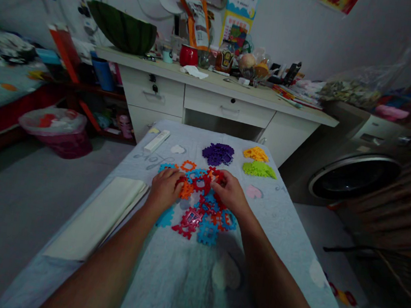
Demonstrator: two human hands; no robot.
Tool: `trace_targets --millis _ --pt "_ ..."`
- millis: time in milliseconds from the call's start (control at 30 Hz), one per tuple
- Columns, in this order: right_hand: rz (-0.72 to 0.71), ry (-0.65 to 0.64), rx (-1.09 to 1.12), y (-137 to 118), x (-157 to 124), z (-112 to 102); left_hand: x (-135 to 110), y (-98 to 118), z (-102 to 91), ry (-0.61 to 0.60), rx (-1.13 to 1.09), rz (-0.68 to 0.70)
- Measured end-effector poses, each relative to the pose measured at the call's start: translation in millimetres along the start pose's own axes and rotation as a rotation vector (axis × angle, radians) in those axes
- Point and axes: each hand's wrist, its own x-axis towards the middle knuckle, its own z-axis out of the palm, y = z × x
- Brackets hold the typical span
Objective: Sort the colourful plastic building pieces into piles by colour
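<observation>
Loose plastic interlocking building pieces in red, blue and orange lie in a mixed heap on the cloth-covered table. On the heap's left side, my left hand (166, 186) has its fingers closed at an orange building piece (186, 190). My right hand (231, 191) pinches a red building piece (211, 173) at the opposite side, its fingertips partly hidden. Nearer to me lie a blue square piece (207, 233) and a red piece with a window-like grid (191, 217). Sorted piles sit beyond: purple pieces (218, 154), yellow pieces (256, 153) and green pieces (259, 169).
A folded cream cloth (97, 218) lies along the table's left side, with a white oblong object (157, 141) farther back. Behind the table stands a white desk (153, 89) crowded with items. A washing machine (343, 145) is at right, a pink waste bin (59, 137) at left.
</observation>
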Motion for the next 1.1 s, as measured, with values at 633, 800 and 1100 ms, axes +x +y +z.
trace_targets --millis 633,800,1100 --pt "-0.361 -0.424 -0.670 -27.3 -33.2 51.7 4.0 4.0 -12.0 0.215 -0.244 -0.112" --pt "-0.342 -0.465 -0.577 -29.1 -39.7 33.1 3.8 -2.2 -7.1 0.207 -0.246 -0.094" --pt "-0.304 -0.322 -0.709 -22.0 -32.1 17.9 0.2 6.8 -11.8 0.231 0.109 -0.112"
